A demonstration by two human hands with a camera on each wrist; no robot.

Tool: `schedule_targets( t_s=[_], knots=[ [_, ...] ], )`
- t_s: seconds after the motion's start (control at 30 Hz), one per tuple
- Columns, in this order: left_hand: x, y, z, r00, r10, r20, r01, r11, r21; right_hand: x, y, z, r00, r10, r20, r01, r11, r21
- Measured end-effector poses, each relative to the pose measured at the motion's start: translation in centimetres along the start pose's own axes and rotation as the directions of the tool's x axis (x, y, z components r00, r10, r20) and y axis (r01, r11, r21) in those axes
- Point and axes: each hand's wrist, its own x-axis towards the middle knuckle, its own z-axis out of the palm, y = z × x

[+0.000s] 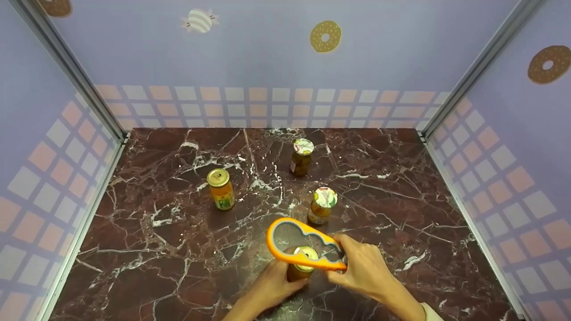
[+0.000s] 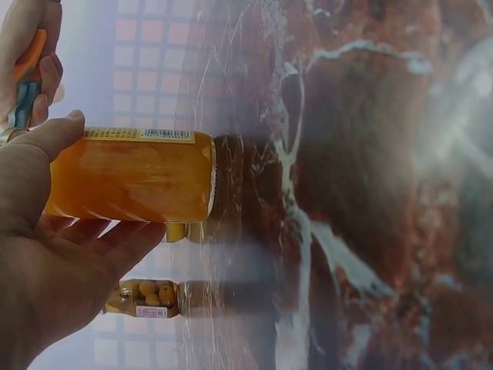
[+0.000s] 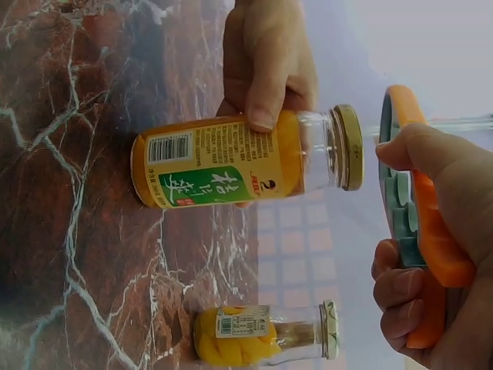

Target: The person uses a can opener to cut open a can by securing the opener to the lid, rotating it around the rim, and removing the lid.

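My left hand (image 1: 272, 285) grips the side of a glass jar of orange fruit (image 3: 223, 158) standing on the tabletop. Its gold lid (image 3: 350, 148) is on. In the right wrist view, the left thumb lies along the label's upper part. My right hand (image 1: 368, 269) holds an orange and grey-green jar opener (image 1: 312, 263) by its narrow end, fingers curled round it. From the head, the opener's wide loop overlaps the jar's lid; from the right wrist, it stands just above the lid with a gap between.
A jar with patterned lid and yellow fruit (image 1: 322, 207) stands just beyond the opener. Farther back is a jar of olives (image 1: 302, 162). Another gold-lidded jar (image 1: 221, 191) stands to the left. Tiled-pattern walls (image 1: 258, 107) enclose the dark marbled table (image 1: 169, 267) on three sides.
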Motion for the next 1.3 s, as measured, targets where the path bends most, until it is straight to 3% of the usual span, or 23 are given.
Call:
schedule_targets(
  t_s=[0.23, 0.43, 0.57, 0.8, 1.0, 1.2, 1.3],
  knots=[
    [0.1, 0.0, 0.5, 0.999, 0.036, -0.001, -0.035, 0.995, -0.089, -0.5, 0.1, 0.0, 0.999, -0.038, 0.014, 0.04, 0.992, -0.12],
    [0.0, 0.0, 0.4, 1.0, 0.027, 0.003, -0.026, 0.992, -0.127, -0.4, 0.2, 0.3, 0.998, -0.049, 0.044, 0.055, 0.989, -0.137],
    [0.2, -0.1, 0.5, 0.998, 0.058, 0.023, -0.054, 0.987, -0.154, -0.4, 0.4, 0.4, 0.996, -0.069, 0.059, 0.077, 0.987, -0.143],
    [0.8, -0.2, 0.3, 0.994, 0.1, 0.05, -0.093, 0.987, -0.128, -0.3, 0.9, 0.5, 0.989, -0.093, 0.116, 0.108, 0.986, -0.125],
    [0.8, -0.1, 0.2, 0.994, 0.035, 0.102, -0.019, 0.988, -0.152, -0.2, 1.0, 0.6, 0.985, -0.099, 0.143, 0.117, 0.986, -0.121],
    [0.8, -0.2, 0.2, 0.991, 0.129, 0.034, -0.124, 0.986, -0.113, 0.2, 1.0, 0.5, 0.981, -0.109, 0.163, 0.131, 0.982, -0.133],
    [0.7, -0.2, 0.2, 0.992, 0.117, 0.042, -0.111, 0.987, -0.113, 0.4, 1.1, 0.5, 0.977, -0.115, 0.18, 0.141, 0.981, -0.134]
  ],
)
